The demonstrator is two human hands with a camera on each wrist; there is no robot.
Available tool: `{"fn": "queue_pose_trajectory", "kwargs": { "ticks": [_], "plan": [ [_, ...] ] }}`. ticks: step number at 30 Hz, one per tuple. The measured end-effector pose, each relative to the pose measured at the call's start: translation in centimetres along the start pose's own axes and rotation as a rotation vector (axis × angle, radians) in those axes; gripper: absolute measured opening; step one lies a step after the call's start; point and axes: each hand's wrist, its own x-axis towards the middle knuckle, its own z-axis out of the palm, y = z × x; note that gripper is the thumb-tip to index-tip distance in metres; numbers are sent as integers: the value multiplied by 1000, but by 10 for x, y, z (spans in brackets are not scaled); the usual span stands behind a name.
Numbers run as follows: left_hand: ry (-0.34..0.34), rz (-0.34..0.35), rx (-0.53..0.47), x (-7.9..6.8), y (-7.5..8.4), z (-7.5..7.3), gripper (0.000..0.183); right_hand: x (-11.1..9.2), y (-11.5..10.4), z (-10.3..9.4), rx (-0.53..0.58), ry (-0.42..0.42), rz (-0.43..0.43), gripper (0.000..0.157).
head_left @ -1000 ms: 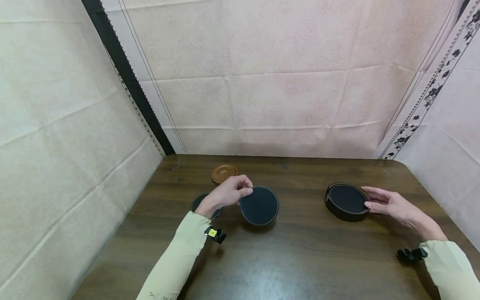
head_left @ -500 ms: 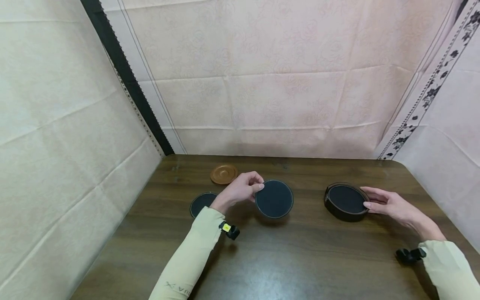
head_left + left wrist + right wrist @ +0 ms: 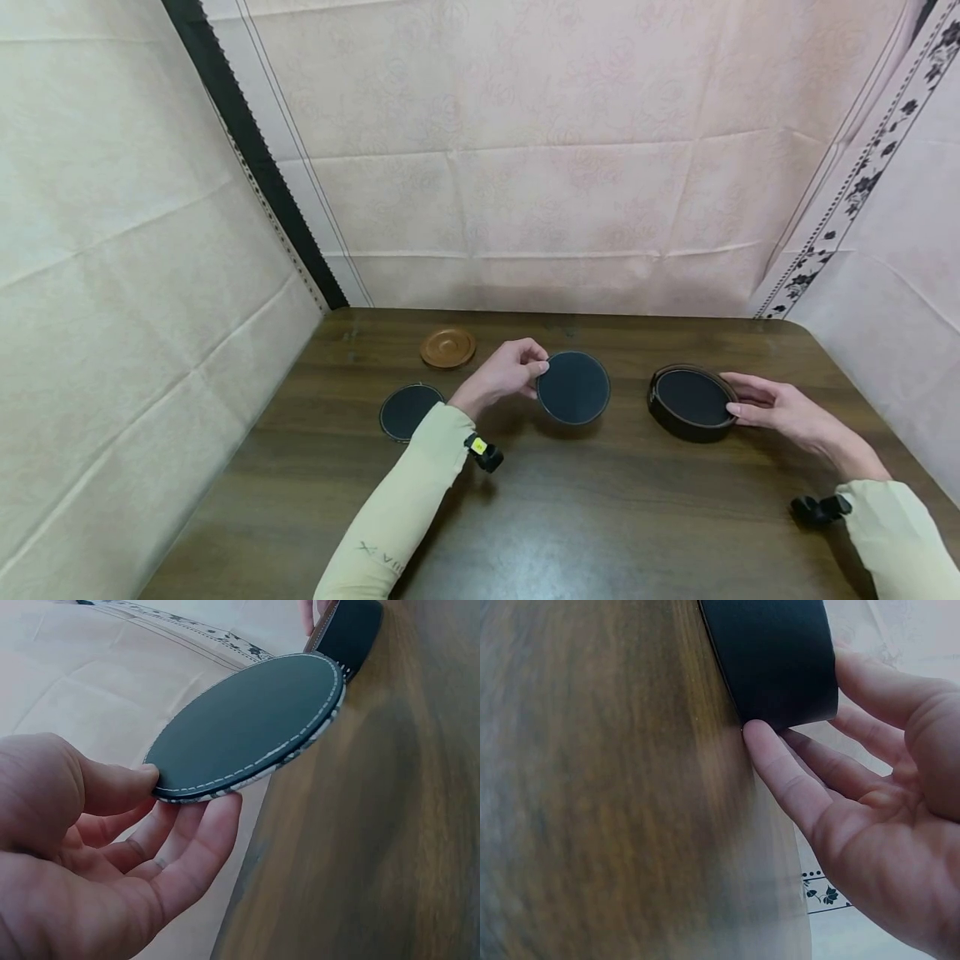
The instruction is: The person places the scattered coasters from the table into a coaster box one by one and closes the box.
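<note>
My left hand (image 3: 504, 377) pinches a round dark coaster (image 3: 574, 388) by its left edge, holding it above the table. White stitching runs round the coaster's dark face (image 3: 247, 727), and its underside edge looks patterned in the left wrist view. At the right, my right hand (image 3: 791, 418) holds the side of a black round coaster holder (image 3: 692, 428), thumb at the rim and fingers along the wall. A dark coaster (image 3: 694, 397) lies inside that holder. In the right wrist view, fingertips (image 3: 759, 735) touch the lower edge of the holder's black wall (image 3: 780, 660).
Another dark coaster (image 3: 405, 412) lies on the wooden table (image 3: 570, 517), left of my left forearm. Behind it sits a brown round disc (image 3: 448, 347) with raised rings. Pale cloth (image 3: 570, 208) hangs behind the table and on both sides.
My left hand has carried the coaster rightward and slightly away, closer to the holder. The coaster on the table at left is now more exposed. My right hand and the holder stay nearly still.
</note>
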Motion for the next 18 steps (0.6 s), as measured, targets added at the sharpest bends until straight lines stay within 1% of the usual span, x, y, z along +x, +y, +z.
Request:
{"fn": "queue_pose_trajectory", "kwargs": {
  "ticks": [8,13,18],
  "plan": [
    [23,-40,-62,15,3,17,11,0,1,1,-1,6,4,69],
    [26,-43,-124,22,5,27,11,0,0,1,-6,6,8,70],
    [26,-51,-176,29,5,37,14,1,0,1,2,3,-8,69]
  ]
}}
